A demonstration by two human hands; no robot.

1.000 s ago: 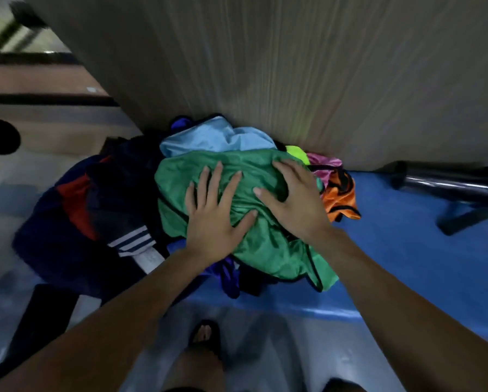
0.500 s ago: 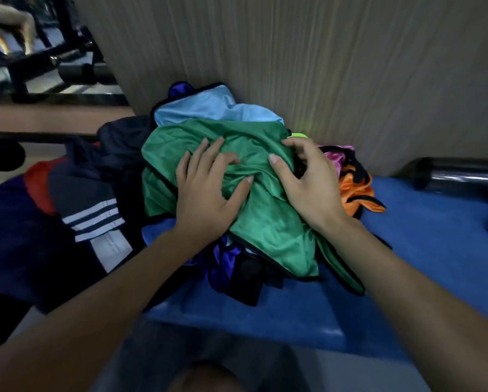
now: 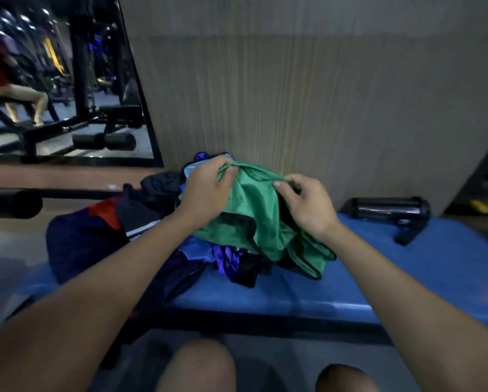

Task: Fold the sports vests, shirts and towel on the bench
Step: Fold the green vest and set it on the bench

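Vest (image 3: 261, 219), green with black trim: one, on top of the pile (image 3: 158, 230) at the left end of the bench (image 3: 407, 267). Your left hand (image 3: 206, 190) and right hand (image 3: 308, 205) each pinch its upper edge; both grips grasping fabric. Pile count unclear: dark, light blue and purple garments overlap. One black bottle (image 3: 390, 209) lies against the wall (image 3: 293, 94), right of the pile.

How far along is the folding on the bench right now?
Nothing looks folded: the clothes pile sits crumpled on the blue bench. In hand: the left hand and right hand each pinch the top edge of the green vest, which sits atop the pile. Left: folding it, then the light blue, purple and dark garments beneath.
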